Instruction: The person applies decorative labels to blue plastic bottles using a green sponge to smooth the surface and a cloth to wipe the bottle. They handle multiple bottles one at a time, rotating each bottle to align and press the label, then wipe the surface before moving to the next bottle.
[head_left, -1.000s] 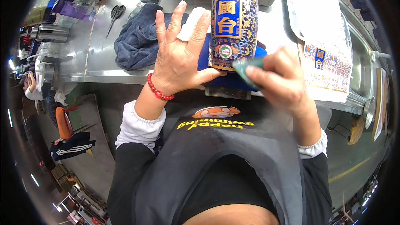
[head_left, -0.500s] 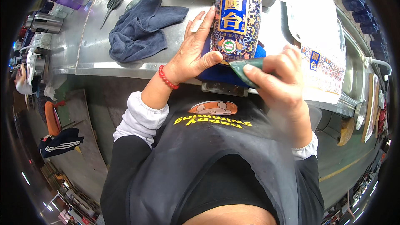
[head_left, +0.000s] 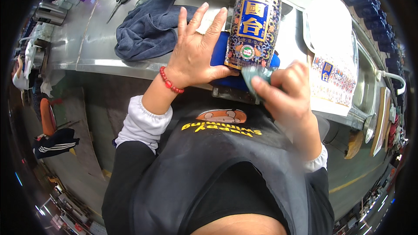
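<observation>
A dark blue bottle (head_left: 257, 30) with a gold and flowered pattern leans away from me on a blue padded rest (head_left: 220, 48). To its left, my left hand (head_left: 193, 56) is open with the fingers spread; its thumb lies by the bottle's lower edge, and I cannot tell whether it touches. Between the thumb and fingers of my right hand (head_left: 287, 89) is a flat green scraper (head_left: 251, 77), slightly blurred. The scraper's upper edge is at the bottle's lower end. A red bead bracelet (head_left: 167, 80) circles my left wrist.
A crumpled dark blue cloth (head_left: 146, 30) lies on the metal table (head_left: 93, 43), with black-handled scissors (head_left: 122, 2) beyond it. Printed sheets (head_left: 333, 74) lie at the right, beside a sink (head_left: 363, 85). Several blue bottles (head_left: 370, 15) stand at the far right.
My left fingers have come off the bottle's left side and spread apart. The scraper has tilted more upright at the bottle's lower end. The whole view has shifted a little.
</observation>
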Motion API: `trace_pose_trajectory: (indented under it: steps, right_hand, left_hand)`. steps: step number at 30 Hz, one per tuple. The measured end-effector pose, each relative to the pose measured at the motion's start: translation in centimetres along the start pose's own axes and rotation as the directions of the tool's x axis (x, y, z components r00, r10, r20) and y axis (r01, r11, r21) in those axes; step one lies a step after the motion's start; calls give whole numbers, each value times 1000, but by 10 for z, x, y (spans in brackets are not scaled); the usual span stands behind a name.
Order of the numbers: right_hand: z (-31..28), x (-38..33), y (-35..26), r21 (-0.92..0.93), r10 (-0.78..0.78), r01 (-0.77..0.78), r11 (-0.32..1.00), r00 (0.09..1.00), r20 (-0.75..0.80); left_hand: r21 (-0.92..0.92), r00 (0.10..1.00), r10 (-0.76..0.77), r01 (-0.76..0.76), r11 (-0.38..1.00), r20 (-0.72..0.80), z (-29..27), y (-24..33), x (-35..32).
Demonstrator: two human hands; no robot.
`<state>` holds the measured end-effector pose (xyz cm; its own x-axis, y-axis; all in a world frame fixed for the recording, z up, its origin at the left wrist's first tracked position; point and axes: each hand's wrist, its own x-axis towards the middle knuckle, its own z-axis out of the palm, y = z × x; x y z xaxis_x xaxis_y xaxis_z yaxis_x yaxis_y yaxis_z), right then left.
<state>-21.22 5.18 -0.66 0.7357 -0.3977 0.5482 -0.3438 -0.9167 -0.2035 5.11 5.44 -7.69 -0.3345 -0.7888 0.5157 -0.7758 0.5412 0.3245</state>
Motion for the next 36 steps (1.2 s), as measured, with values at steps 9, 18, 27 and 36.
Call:
trace_pose_trajectory:
  steps: [9,18,27,36]
  right_hand:
    - [4,-6,7,275,1,21,961,997,-80]
    - [9,-8,8,22,47,-45,999,993,-111]
    - [3,7,0,-9,0,0,1000,998,-67]
    - [2,6,1,113,-33,25,993,997,68]
  left_hand:
    - [-358,998,-55,53,932,6,3,1,-5]
    - [-567,974,-218,214,796,63,37,1,-20]
    - [-540,977,-156,211,815,146,25,-9,-22]
    - [-542,982,-154,191,818,112,21,-8,-18]
